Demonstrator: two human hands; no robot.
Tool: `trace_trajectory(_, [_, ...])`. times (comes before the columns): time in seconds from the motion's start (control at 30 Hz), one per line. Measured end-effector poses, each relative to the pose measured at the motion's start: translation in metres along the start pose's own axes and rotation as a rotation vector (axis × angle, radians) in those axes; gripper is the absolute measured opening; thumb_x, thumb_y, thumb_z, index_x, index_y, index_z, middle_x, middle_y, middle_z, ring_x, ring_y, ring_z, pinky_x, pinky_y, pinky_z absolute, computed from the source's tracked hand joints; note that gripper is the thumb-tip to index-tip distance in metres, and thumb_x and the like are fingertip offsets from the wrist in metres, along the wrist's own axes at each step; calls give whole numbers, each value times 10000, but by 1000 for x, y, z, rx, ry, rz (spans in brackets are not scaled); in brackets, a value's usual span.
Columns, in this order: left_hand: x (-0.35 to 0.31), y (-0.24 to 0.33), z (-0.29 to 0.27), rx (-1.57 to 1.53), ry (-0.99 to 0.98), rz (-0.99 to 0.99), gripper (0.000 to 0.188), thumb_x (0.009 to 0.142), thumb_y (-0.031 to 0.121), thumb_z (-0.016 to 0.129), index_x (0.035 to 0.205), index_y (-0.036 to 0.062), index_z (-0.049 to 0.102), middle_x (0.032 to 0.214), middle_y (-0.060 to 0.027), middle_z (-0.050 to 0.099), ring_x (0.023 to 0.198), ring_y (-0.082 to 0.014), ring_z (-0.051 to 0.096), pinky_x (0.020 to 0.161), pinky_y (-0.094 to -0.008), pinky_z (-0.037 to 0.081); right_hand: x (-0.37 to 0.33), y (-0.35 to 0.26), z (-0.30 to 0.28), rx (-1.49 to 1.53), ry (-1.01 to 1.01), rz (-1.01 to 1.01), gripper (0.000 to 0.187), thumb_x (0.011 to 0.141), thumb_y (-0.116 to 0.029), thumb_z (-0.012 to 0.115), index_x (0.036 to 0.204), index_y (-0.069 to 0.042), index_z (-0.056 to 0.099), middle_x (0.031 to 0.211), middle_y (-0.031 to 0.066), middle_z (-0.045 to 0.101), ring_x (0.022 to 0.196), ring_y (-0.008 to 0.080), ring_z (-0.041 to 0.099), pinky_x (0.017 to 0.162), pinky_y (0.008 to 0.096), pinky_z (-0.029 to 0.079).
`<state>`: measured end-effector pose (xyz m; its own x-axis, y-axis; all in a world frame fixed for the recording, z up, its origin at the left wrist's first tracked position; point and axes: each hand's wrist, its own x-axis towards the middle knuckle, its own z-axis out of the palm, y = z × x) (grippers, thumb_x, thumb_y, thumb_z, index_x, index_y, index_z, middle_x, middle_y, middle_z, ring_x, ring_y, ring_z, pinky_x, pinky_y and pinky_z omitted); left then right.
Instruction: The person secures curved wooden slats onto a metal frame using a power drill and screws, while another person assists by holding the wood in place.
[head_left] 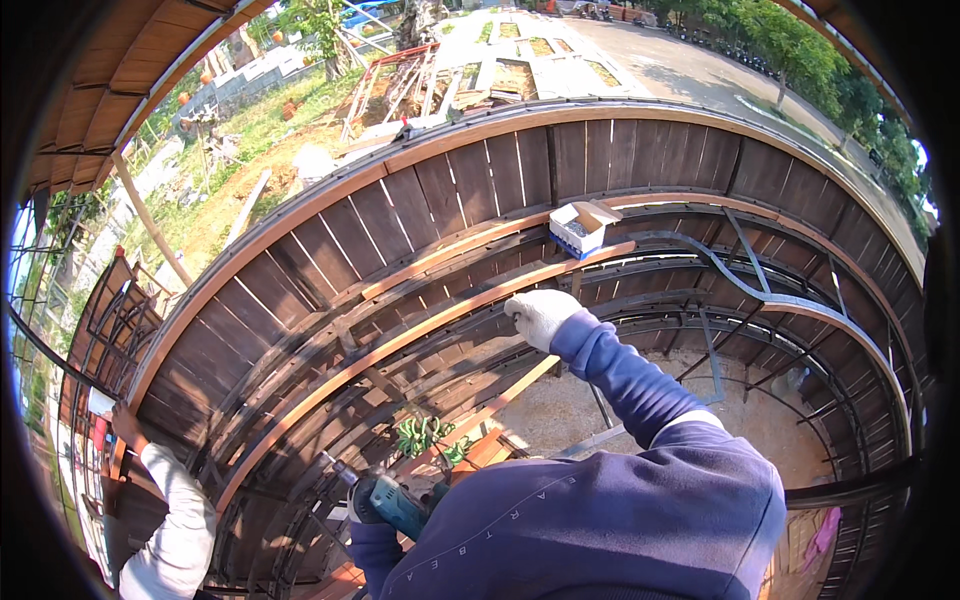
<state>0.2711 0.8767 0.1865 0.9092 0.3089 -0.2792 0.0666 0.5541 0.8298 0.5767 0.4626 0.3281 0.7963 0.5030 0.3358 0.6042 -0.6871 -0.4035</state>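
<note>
My right hand (540,315), in a white work glove, rests with its fingers closed on a long curved wooden slat (400,340) of a slatted wood and metal frame structure. Down at my left side, my left hand (360,512) grips a teal cordless drill (398,505). The drill's bit points up and to the left, clear of the wood. My dark blue sleeves and hooded top (600,520) fill the lower middle of the view.
An open white cardboard box (580,228) with small metal parts sits on a slat beyond my right hand. A green bundle (425,435) lies on boards below. Another person's hand (125,425) in a white sleeve holds the structure's left edge. Bare ground shows through the frame.
</note>
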Motion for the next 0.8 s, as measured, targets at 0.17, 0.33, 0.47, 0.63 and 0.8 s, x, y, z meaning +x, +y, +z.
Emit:
trace_trajectory(0.17, [-17, -54, 50, 526, 9, -66, 286, 891, 206, 705, 1067, -20, 701, 987, -126, 737, 889, -243, 709, 851, -381, 569, 72, 155, -96, -388, -38, 432, 217, 888, -199, 650, 1033, -96, 773, 1027, 172, 750, 998, 352, 714, 884, 439, 555])
trace_trajectory(0.33, [-46, -80, 86, 695, 32, -147, 250, 905, 170, 728, 1071, -15, 706, 993, -110, 742, 889, -201, 703, 841, -344, 562, 135, 245, -69, -423, -295, 635, 337, 908, -290, 693, 1182, -102, 754, 1219, 157, 723, 1118, 322, 701, 956, 404, 544])
trace_trajectory(0.47, [-68, -88, 88, 666, 71, -136, 223, 915, 141, 745, 1075, -11, 711, 999, -97, 745, 890, -167, 698, 832, -315, 557, 147, 250, -49, -534, -690, 478, 394, 941, -271, 652, 1306, -128, 687, 1343, 118, 671, 1226, 292, 652, 1018, 409, 523])
trace_trajectory(0.63, [-62, -108, 108, 673, 104, -249, 346, 874, 299, 799, 1118, 62, 738, 1011, -61, 759, 913, -165, 709, 877, -325, 538, 160, 282, -26, -711, -724, 312, 384, 903, -221, 671, 1282, -158, 689, 1292, 110, 697, 1195, 290, 660, 977, 380, 534])
trace_trajectory(0.8, [-63, -114, 128, 696, 157, -248, 415, 832, 350, 804, 1129, 72, 726, 1009, -97, 759, 928, -199, 708, 883, -353, 523, 165, 357, 4, -683, -618, 142, 320, 867, -177, 695, 1184, -147, 724, 1179, 115, 736, 1106, 292, 690, 921, 357, 550])
